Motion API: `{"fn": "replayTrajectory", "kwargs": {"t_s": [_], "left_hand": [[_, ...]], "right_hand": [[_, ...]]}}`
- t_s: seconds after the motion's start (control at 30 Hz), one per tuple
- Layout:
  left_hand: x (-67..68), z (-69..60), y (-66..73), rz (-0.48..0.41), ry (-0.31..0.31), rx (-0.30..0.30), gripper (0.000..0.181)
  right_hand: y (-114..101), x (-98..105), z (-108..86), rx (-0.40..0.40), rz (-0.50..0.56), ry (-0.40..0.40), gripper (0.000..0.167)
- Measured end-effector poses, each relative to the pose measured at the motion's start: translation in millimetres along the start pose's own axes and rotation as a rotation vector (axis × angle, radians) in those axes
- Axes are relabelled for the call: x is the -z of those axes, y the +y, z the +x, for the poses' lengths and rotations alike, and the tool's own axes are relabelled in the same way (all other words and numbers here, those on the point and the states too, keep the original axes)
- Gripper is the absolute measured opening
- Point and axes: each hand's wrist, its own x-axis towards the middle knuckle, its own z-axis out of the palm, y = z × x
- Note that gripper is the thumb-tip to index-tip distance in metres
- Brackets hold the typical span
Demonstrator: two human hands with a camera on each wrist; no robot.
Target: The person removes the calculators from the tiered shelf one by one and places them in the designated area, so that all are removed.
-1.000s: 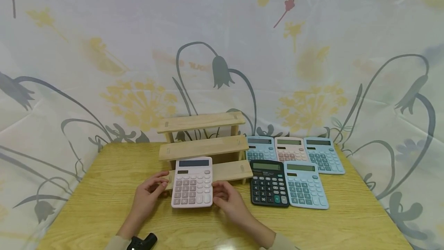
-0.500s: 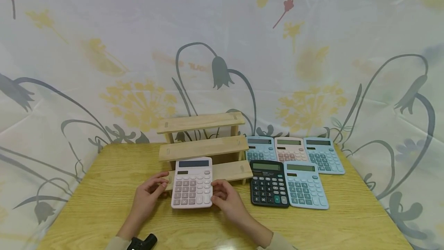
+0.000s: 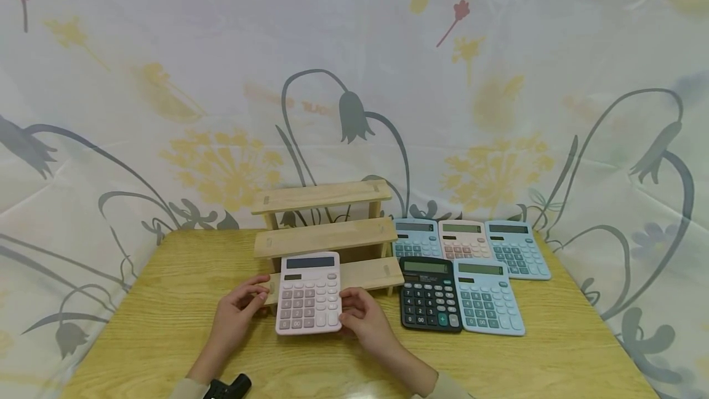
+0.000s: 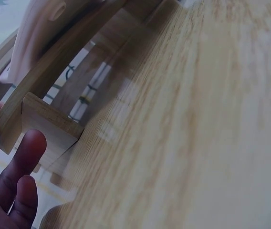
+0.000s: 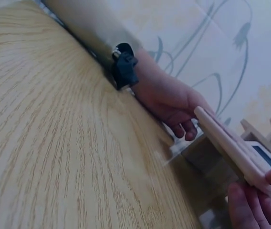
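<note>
A pale pink calculator (image 3: 309,294) leans, tilted face up, against the lowest tier of a three-tier wooden rack (image 3: 327,236). My right hand (image 3: 368,322) pinches its lower right edge; the right wrist view shows the thumb on the face side and fingers (image 5: 250,207) under it. My left hand (image 3: 235,313) holds the left end of the lowest board, beside the calculator but apart from it. In the left wrist view that board end (image 4: 11,124) lies between the digits, with two fingers (image 4: 28,152) below it.
Right of the rack, a black calculator (image 3: 430,294) and a blue calculator (image 3: 488,297) lie in front. Behind them are two more blue calculators (image 3: 517,250) and a pink calculator (image 3: 464,240). A flowered cloth (image 3: 354,79) hangs behind the wooden table (image 3: 166,300).
The pink calculator has shifted very slightly to the right, with my right hand still on its edge. My left hand stays where it was.
</note>
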Motion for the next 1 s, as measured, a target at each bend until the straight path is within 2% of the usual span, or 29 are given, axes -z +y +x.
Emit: {"fn": "replayTrajectory", "kwargs": {"t_s": [0.3,0.7,1.0], "left_hand": [[0.7,0.2,-1.2,0.021,0.01,0.042,0.01],[1.0,1.1,-3.7,0.022,0.011,0.036,0.011],[2.1,0.3,-4.7,0.014,-0.003,0.022,0.01]], "right_hand": [[-2,2,-6.0,-0.004,0.008,0.027,0.044],[-4,17,-14.2,-0.03,-0.085,0.075,0.045],[-8,31,-19.0,-0.045,-0.105,0.1,0.046]]}}
